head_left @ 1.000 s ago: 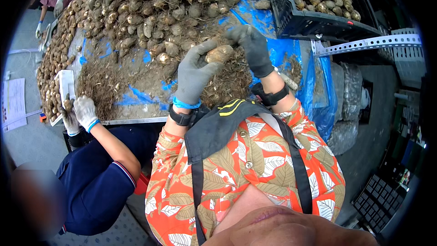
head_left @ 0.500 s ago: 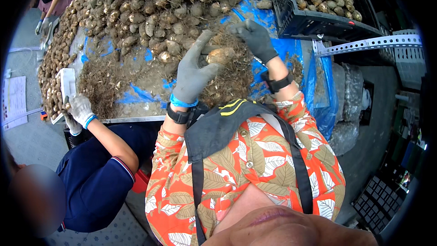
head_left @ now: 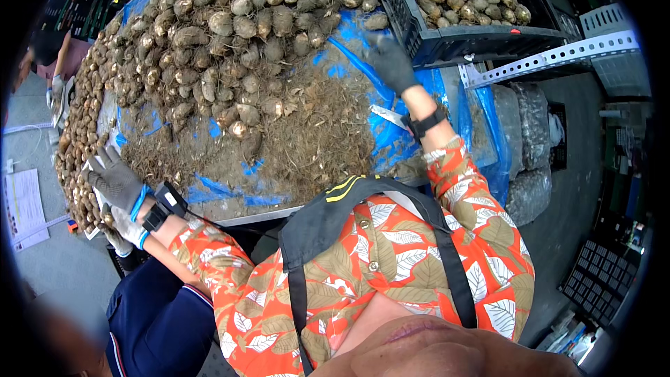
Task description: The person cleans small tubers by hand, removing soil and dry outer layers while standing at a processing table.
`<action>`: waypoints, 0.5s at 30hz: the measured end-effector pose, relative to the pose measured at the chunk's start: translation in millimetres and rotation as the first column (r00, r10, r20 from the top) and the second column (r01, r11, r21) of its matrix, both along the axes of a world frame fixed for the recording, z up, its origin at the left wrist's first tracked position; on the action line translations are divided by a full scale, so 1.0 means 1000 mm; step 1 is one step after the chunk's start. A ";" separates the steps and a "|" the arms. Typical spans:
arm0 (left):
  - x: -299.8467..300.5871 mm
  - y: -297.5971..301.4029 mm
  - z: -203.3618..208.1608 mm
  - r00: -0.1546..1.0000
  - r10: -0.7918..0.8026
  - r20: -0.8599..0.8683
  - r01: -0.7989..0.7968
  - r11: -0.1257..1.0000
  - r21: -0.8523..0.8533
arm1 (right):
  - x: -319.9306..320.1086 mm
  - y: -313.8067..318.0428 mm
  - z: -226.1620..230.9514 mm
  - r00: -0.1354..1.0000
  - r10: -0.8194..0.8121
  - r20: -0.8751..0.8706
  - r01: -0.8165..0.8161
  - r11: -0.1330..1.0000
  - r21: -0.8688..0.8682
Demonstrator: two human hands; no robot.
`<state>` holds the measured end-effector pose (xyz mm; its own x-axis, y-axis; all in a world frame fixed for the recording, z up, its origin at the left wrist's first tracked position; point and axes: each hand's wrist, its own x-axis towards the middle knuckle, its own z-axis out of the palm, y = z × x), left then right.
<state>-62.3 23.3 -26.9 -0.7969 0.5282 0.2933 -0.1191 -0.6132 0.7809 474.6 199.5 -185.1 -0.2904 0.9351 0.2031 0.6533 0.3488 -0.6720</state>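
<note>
My left hand (head_left: pixel 115 180), in a grey glove, is stretched out over the smaller corms at the table's left edge. Its fingers are spread and I see nothing in them. Another person's gloved hand (head_left: pixel 127 227) is just below it. On the far right side, my right hand (head_left: pixel 392 64), in a dark glove, reaches beside the black crate (head_left: pixel 474 47). Its fingers look extended, close to a lone brown taro corm (head_left: pixel 377 21). Below that hand, a pale blade-like piece (head_left: pixel 388 116) shows over the blue sheet. A big heap of hairy taro corms (head_left: pixel 244 26) covers the back.
Loose roots and soil (head_left: pixel 314 139) cover the table's middle and front. A perforated metal bar (head_left: pixel 551 63) juts out at the right, near clear plastic bags (head_left: pixel 527 188). The co-worker in navy (head_left: pixel 164 321) sits close on my left. More corms fill the crate.
My left hand has swung from the middle to the left edge; the corm it held is no longer in it. My right hand has stretched toward the crate. The view has shifted slightly.
</note>
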 end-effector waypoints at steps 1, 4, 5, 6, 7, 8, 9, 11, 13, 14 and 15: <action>-0.001 0.004 -0.002 0.991 -0.047 -0.125 0.037 0.996 -0.081 | -0.013 0.021 -0.007 0.994 -0.083 0.067 0.072 0.985 0.154; 0.052 0.044 -0.035 0.932 -0.362 -0.034 0.325 0.870 -0.371 | -0.024 0.095 -0.021 0.951 -0.288 0.116 0.273 0.953 0.129; 0.075 0.057 -0.040 0.923 -0.386 -0.019 0.336 0.825 -0.454 | -0.027 0.116 -0.020 0.933 -0.292 0.210 0.286 0.956 0.059; 0.092 0.068 -0.047 0.885 -0.462 -0.056 0.376 0.781 -0.499 | -0.031 0.132 -0.020 0.905 -0.294 0.307 0.311 0.950 -0.009; 0.105 0.075 -0.055 0.879 -0.477 0.010 0.408 0.741 -0.534 | -0.033 0.145 -0.023 0.888 -0.277 0.368 0.353 0.922 -0.157; 0.116 0.073 -0.066 0.860 -0.509 0.050 0.452 0.712 -0.537 | -0.039 0.146 -0.025 0.885 -0.294 0.360 0.358 0.925 -0.124; 0.133 0.071 -0.072 0.835 -0.542 0.093 0.500 0.678 -0.539 | -0.045 0.145 -0.030 0.883 -0.310 0.352 0.361 0.928 -0.090; 0.158 0.067 -0.090 0.806 -0.545 0.231 0.587 0.686 -0.430 | -0.058 0.148 -0.041 0.895 -0.257 0.364 0.264 0.964 0.029; 0.167 0.063 -0.102 0.794 -0.553 0.253 0.599 0.638 -0.483 | -0.077 0.126 -0.046 0.973 -0.147 -0.181 0.081 0.940 -0.330; 0.165 0.061 -0.112 0.771 -0.580 0.264 0.623 0.599 -0.503 | -0.094 0.106 -0.050 0.882 -0.152 -0.446 -0.078 0.887 -0.455; 0.158 0.054 -0.123 0.705 -0.634 0.318 0.688 0.502 -0.525 | -0.119 0.072 -0.044 0.903 -0.086 -0.422 -0.097 0.914 -0.393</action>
<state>96.1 76.8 -150.2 -0.1479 0.9428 -0.2989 -0.3704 0.2274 0.9006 355.6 271.5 -228.9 -0.2675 0.9603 -0.0794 0.2739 -0.0032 -0.9617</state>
